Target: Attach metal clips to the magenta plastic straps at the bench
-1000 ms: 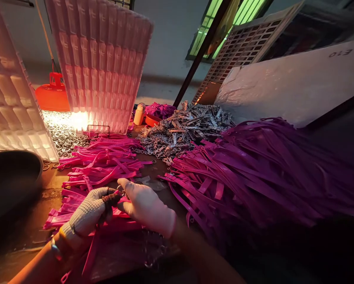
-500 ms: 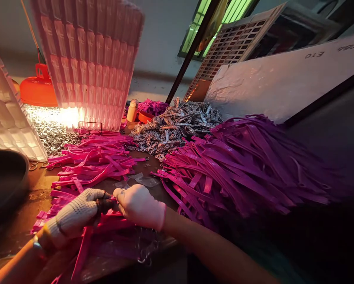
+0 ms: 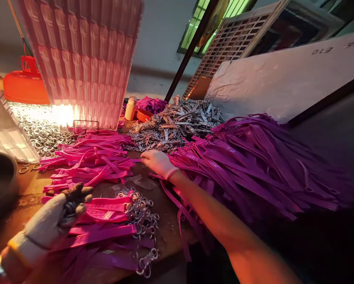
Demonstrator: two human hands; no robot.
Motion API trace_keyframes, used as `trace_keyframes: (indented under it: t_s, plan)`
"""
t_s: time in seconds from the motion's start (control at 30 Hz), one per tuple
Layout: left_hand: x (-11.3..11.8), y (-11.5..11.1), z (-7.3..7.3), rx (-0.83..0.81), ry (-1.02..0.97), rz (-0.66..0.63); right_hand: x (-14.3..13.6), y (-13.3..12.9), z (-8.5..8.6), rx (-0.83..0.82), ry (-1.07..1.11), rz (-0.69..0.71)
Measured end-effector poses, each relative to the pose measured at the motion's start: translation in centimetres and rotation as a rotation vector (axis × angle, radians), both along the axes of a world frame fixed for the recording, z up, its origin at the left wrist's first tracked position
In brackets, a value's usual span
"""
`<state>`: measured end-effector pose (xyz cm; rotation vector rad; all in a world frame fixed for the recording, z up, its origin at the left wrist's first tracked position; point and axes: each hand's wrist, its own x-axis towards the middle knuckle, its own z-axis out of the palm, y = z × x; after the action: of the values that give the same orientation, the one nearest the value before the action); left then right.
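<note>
My left hand (image 3: 54,221), in a white knit glove with dark, worn fingertips, hovers at the lower left above pink straps. Its fingers are loosely bent and apart from the thumb, with nothing seen between them. My right hand (image 3: 159,162), in a pale glove, reaches forward over the table. Its fingers stretch leftward, and the tips are at the end of a pink strap (image 3: 118,173) in the middle heap, just short of the metal clasps (image 3: 179,120). Below lie pink straps (image 3: 106,209) with metal clasps and rings (image 3: 141,215) at their right ends.
Purple straps (image 3: 254,169) form a large heap at right. Loose metal rings (image 3: 43,134) lie under a lit orange lamp (image 3: 26,86), between ribbed translucent panels (image 3: 85,59). A dark round container (image 3: 1,185) stands at left. Behind are a pale bottle (image 3: 131,108) and white board (image 3: 283,79).
My hands were together over the near straps, working at a strap end. They have parted: the right moved forward to the middle heap, the left drew back leftward. The clasped strap ends are now uncovered.
</note>
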<state>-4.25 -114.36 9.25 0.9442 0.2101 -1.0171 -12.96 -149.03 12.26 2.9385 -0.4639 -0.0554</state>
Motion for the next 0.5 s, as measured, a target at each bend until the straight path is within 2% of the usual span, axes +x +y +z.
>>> trace_keyframes:
  t_s: [0.07,0.13,0.2,0.33,0.5]
  plan:
    - [-1.5,-2.5,0.9,-0.013,0.048,0.015,2.7,-3.0,-1.3,-0.089,0.02,-0.06]
    - [-2.3,-4.4,1.6,-0.043,0.11,-0.049,4.7,-5.3,-2.6,-0.126,0.034,-0.056]
    - [-2.6,-5.4,1.7,-0.071,0.145,-0.121,5.9,-6.9,-3.8,-0.147,0.052,-0.045]
    - [-2.3,-5.1,0.6,-0.166,0.083,-0.201,6.6,-8.4,-4.9,-0.142,0.064,-0.043]
    - [-2.0,-3.9,-0.9,-0.182,0.087,-0.245,6.1,-8.0,-4.2,-0.092,-0.01,-0.045]
